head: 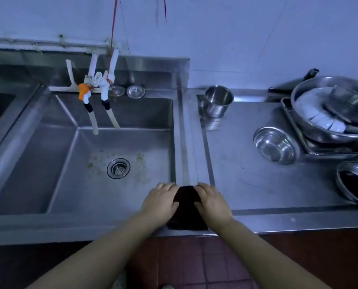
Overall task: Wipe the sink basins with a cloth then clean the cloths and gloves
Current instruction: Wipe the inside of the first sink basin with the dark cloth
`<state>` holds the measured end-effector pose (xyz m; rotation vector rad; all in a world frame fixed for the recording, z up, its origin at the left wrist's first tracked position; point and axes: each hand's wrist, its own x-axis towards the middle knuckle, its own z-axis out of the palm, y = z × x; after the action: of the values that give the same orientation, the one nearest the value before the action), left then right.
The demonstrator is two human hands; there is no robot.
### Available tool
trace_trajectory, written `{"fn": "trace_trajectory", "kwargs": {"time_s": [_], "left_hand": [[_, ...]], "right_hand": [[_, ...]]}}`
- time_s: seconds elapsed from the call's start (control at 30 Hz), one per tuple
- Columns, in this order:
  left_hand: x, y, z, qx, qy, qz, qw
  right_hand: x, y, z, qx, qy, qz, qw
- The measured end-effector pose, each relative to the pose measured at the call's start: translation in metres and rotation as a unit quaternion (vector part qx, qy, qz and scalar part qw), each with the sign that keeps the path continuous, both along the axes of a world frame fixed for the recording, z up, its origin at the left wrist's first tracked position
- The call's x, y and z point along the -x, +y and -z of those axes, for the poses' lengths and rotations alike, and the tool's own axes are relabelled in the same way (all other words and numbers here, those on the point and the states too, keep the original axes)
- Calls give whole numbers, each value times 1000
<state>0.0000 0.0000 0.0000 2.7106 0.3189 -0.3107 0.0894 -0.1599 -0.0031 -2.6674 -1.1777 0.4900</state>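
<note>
Both hands, left point(160, 202) and right point(212, 202), pressing dark cloth point(186, 207) flat, basin point(49, 163) rim edge

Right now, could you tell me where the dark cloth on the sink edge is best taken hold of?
Probably by its two long side edges, from above. The cloth lies flat and folded on the steel rim, beside the basin. The left hand and right hand already rest on those edges.

cloth point(187, 207): dark, flat | on rim right of basin point(111, 151)
</note>
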Motion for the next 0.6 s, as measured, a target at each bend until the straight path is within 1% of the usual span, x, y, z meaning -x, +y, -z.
{"fn": "trace_trajectory", "kwargs": {"time_s": [0.17, 0.27, 0.33, 0.4, 0.47, 0.53, 0.6], "left_hand": [[-17, 7, 21, 5, 22, 5, 1000], [-17, 13, 27, 0, 9, 3, 1000], [-15, 19, 28, 3, 5, 21, 1000], [-12, 30, 26, 38, -10, 34, 999], [-8, 48, 21, 94, -20, 37, 995], [-3, 73, 15, 146, -18, 26, 989], [3, 104, 7, 184, 0, -16, 983]], "right_hand": [[-9, 16, 12, 1, -9, 8, 1000], [-12, 21, 12, 8, -33, 16, 999], [-12, 29, 4, 22, -48, 7, 999], [-10, 39, -5, 25, -75, -13, 997], [-8, 51, -12, 42, -106, -30, 993], [-7, 69, -15, 50, -77, -27, 995], [-7, 94, -19, 77, -31, -37, 996]]}}
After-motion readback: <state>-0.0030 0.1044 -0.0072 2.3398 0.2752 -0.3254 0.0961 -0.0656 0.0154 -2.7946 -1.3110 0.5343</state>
